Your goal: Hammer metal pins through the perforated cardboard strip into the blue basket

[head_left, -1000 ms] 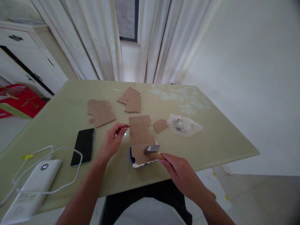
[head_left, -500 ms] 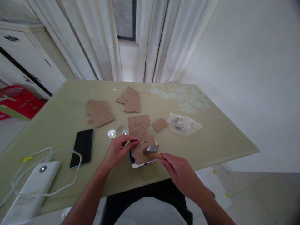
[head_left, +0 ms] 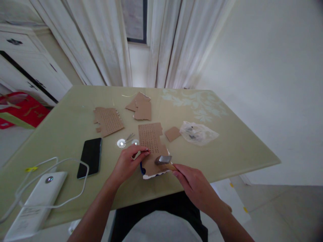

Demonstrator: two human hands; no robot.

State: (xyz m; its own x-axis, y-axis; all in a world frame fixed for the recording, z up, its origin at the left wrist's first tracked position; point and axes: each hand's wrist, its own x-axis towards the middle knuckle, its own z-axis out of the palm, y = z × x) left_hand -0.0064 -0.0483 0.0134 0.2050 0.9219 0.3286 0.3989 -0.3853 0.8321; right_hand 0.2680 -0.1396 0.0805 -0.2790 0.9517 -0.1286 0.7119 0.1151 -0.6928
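Note:
My right hand (head_left: 193, 179) is closed round the wooden handle of a hammer (head_left: 163, 160). Its metal head is over the lower part of a brown cardboard piece (head_left: 148, 132) punched with rows of small holes. Thumb and fingertips of my left hand (head_left: 132, 159) pinch together at the cardboard's left side, beside the lowest holes; what they hold is too small to make out. Under the cardboard a dark blue edge (head_left: 143, 169) shows. Left of it lie several thin metal pins (head_left: 130, 136) and a small shiny round piece (head_left: 121, 143); another round piece (head_left: 135, 142) is partly behind my left hand.
A second holed cardboard piece (head_left: 109, 121), torn cardboard scraps (head_left: 143, 109), a small cardboard square (head_left: 173, 134) and a clear plastic bag (head_left: 199, 133) lie on the table (head_left: 214, 161). At left are a phone (head_left: 89, 158) and a white power bank (head_left: 37, 203) with a looped cable (head_left: 73, 205).
The whole view has shifted very slightly. Both hands, the hammer and the cardboard keep the same places relative to each other.

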